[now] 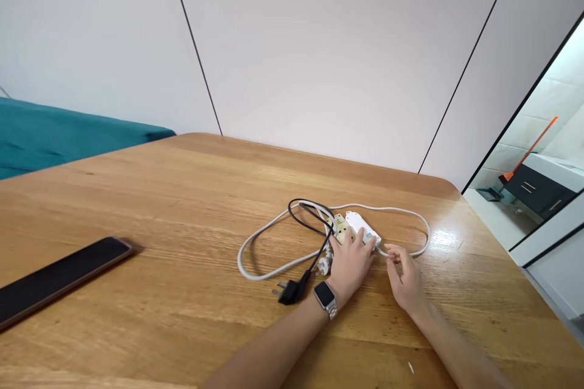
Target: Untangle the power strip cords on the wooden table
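Observation:
Fingers spread, my left hand (352, 262) lies over a white power strip (364, 226) and a cream power strip (343, 229), covering their near parts. A smartwatch (325, 296) is on that wrist. Just to the right, my right hand (405, 276) has its fingertips at a white cable (407, 211), thumb apart from the fingers; no firm grip on the cable shows. Left of my left hand lie a black plug (292, 290) on a looped black cable (296, 200) and a white plug (324, 265), partly hidden by the cables. Another white cable loop (241, 261) reaches out leftward.
A dark flat device (64, 276) rests at the left of the wooden table (182, 206). Beyond the table are a teal seat (68, 134) and a white panelled wall (319, 61). At the right, an orange-handled broom (531, 155) stands by a dark cabinet (538, 191).

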{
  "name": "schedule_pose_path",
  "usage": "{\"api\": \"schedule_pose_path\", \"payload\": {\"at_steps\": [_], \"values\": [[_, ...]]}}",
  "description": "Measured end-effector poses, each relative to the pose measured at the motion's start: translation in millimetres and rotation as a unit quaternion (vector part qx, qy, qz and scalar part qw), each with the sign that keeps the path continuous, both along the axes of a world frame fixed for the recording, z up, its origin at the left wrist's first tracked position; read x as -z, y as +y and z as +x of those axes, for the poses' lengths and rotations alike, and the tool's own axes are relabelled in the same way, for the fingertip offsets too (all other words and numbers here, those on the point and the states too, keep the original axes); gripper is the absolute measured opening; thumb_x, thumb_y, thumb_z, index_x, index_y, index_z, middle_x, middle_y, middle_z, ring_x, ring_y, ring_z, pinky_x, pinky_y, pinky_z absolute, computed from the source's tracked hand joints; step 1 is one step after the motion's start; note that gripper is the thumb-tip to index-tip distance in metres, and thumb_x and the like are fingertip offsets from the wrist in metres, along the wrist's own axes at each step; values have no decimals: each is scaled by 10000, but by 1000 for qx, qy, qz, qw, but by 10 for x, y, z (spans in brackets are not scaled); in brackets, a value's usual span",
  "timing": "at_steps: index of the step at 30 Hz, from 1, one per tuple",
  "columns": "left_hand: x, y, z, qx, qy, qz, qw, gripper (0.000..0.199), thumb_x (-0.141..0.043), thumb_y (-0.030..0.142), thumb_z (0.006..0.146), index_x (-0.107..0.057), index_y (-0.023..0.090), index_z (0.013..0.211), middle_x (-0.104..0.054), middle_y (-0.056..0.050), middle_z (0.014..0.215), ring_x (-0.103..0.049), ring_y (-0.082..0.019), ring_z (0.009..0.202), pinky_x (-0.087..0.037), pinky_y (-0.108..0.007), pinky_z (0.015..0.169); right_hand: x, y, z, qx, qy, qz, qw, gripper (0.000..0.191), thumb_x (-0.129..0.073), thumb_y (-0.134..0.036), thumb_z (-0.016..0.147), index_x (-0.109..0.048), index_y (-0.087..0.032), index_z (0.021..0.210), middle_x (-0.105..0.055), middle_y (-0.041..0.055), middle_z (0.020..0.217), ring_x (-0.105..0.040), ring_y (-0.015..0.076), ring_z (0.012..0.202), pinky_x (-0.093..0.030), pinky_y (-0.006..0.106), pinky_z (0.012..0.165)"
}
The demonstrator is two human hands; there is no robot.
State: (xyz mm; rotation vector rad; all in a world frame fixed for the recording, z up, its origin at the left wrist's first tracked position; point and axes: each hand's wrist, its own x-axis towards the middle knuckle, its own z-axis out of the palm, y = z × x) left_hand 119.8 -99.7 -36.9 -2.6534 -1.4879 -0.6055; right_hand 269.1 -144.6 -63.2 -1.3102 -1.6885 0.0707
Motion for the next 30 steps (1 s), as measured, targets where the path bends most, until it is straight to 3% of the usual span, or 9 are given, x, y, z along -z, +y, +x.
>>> {"api": "schedule_pose_path", "payload": {"at_steps": [3, 6, 8, 11, 14, 18, 21, 25, 30], "values": [[-41, 335, -147, -9, 15, 6, 1000, 386, -472, 295, 901, -552, 346, 1276, -473, -113, 1405, -343, -400, 1310, -218, -732, 964, -18, -6, 58, -20, -2, 15, 1000, 158, -461, -236, 890, -578, -188, 986, -658, 80, 949, -616, 192, 831, -493, 308, 718], [-125, 792, -542, -65, 25, -21, 997, 396, -407, 257, 925, -549, 329, 1286, -454, -121, 1423, -326, -401, 1321, -179, -712, 990, -41, -4, 81, -26, -11, -37, 999, 160, -454, -250, 901, -593, -190, 851, -646, 55, 826, -603, 177, 762, -475, 285, 680], [-222, 1091, -879, -124, 24, -41, 991, 434, -345, 210, 934, -521, 271, 1327, -459, -159, 1409, -328, -392, 1322, -184, -675, 1010, -47, 18, 78, -22, -18, -78, 997, 206, -448, -269, 907, -593, -191, 783, -630, 40, 769, -583, 168, 712, -454, 274, 651], [-369, 1335, -1246, -288, 10, -50, 956, 463, -323, 222, 931, -484, 162, 1361, -331, -220, 1479, -258, -443, 1341, -215, -672, 988, -40, 87, 52, -20, -30, -107, 994, 243, -454, -294, 905, -599, -193, 739, -609, 23, 713, -555, 159, 671, -419, 267, 635], [-395, 1159, -1243, -275, 51, -9, 960, 521, -381, 271, 910, -404, 146, 1416, -284, -191, 1513, -194, -392, 1386, -174, -613, 1062, -29, 178, 18, -27, -11, -110, 993, 276, -453, -319, 899, -591, -194, 695, -588, 13, 665, -528, 147, 624, -386, 256, 608], [-183, 536, -890, -122, 68, -129, 982, 553, -447, 382, 868, -430, 220, 1397, -389, -128, 1472, -349, -310, 1335, -316, -496, 1051, -11, 267, 16, -16, 51, -124, 991, 316, -479, -367, 866, -536, -194, 607, -528, -10, 576, -475, 132, 553, -345, 250, 562], [-27, 209, -720, -84, 70, -146, 983, 550, -435, 453, 873, -457, 252, 1384, -376, -103, 1488, -275, -353, 1376, -231, -559, 1085, -2, 288, 61, -2, 100, -142, 985, 392, -472, -439, 851, -464, -197, 543, -437, -32, 504, -414, 118, 502, -312, 245, 523], [23, 126, -766, -72, 65, -143, 985, 571, -418, 494, 886, -451, 244, 1398, -338, -96, 1512, -235, -367, 1397, -201, -549, 1107, -10, 270, 133, -28, 96, -180, 978, 504, -406, -522, 867, -350, -210, 475, -346, -41, 451, -347, 103, 457, -270, 243, 487], [-1, 159, -871, -57, 54, -153, 985, 573, -434, 516, 880, -454, 269, 1396, -332, -72, 1518, -236, -331, 1407, -195, -512, 1126, -27, 213, 168, -61, -24, -195, 979, 501, -449, -483, 852, -235, -210, 490, -264, -53, 464, -270, 88, 452, -190, 249, 478]]}}
